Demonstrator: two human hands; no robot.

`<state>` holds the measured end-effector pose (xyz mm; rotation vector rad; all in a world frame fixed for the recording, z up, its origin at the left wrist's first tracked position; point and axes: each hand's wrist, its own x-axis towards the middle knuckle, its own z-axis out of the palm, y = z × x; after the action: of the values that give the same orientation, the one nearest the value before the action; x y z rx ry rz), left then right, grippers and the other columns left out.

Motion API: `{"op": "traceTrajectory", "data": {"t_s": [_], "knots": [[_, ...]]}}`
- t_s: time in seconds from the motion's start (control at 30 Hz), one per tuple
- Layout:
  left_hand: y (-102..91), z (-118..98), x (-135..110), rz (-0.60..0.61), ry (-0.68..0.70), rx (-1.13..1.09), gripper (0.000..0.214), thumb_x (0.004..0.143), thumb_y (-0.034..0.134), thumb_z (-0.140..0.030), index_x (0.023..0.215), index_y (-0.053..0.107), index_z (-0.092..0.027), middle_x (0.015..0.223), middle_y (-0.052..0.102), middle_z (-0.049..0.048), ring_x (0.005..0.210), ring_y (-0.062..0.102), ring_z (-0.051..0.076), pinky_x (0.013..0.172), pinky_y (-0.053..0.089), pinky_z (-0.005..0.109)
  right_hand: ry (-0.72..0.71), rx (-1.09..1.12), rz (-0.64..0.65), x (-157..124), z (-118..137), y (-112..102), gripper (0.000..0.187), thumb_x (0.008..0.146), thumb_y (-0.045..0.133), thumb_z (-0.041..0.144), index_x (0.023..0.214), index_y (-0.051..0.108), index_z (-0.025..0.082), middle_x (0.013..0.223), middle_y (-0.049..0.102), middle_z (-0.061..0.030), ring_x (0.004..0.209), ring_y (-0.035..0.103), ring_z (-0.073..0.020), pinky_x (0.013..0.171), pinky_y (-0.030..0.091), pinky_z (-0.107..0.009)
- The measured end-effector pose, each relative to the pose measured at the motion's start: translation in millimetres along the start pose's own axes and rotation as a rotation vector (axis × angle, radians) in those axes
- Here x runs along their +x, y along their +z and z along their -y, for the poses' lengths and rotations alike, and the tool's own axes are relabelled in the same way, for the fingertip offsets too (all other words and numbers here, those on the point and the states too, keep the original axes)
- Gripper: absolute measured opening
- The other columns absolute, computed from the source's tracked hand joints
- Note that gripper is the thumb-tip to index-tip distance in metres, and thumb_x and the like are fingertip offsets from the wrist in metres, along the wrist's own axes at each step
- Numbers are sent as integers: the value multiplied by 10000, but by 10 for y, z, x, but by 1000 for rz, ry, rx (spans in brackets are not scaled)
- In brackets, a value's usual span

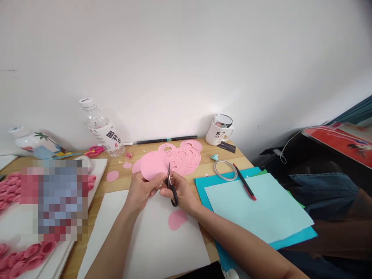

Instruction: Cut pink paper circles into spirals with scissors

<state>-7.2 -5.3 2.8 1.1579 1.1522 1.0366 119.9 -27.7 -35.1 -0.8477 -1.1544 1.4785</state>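
My left hand (144, 188) pinches the lower edge of a round piece of pink paper (154, 164), held up above a white board (157, 240). In my right hand (180, 190) is a pair of scissors (173, 193) with dark handles, its blades at the right edge of the pink paper. A small pink paper scrap (177, 219) lies on the board below my right hand. Behind the held paper, a heap of pink paper spirals (183, 155) spreads over the wooden table.
A water bottle (103, 130) and a white mug (219, 130) stand by the wall. To the right lie blue paper sheets (255, 209), a dark pen (244, 182) and a tape roll (225, 170). Rolled pink paper flowers (33, 259) cover a board at left, partly pixelated.
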Motion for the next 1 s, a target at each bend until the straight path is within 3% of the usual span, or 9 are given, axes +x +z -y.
{"op": "traceTrajectory", "data": {"t_s": [0.33,0.77,1.0], "knots": [[-14,7,11,8,0,18,259,666,628,-227,460,489,-152,336,333,-79,346,278,39,368,190,206,33,-34,-31,-12,17,-1,423,554,766,399,782,484,181,585,452,53,508,360,-75,453,285,-197],[-43,25,18,-13,19,-23,400,679,625,-249,395,355,-167,333,311,-76,338,278,34,352,246,197,90,-16,-62,-17,34,27,370,562,754,389,720,499,174,477,476,78,407,444,-72,472,420,-237],[-22,4,20,56,-17,-108,319,723,595,-354,497,511,-146,434,494,-27,303,364,51,308,288,205,92,-17,-39,-20,-12,37,435,525,768,445,737,499,178,499,498,62,423,457,-85,435,386,-224]]}}
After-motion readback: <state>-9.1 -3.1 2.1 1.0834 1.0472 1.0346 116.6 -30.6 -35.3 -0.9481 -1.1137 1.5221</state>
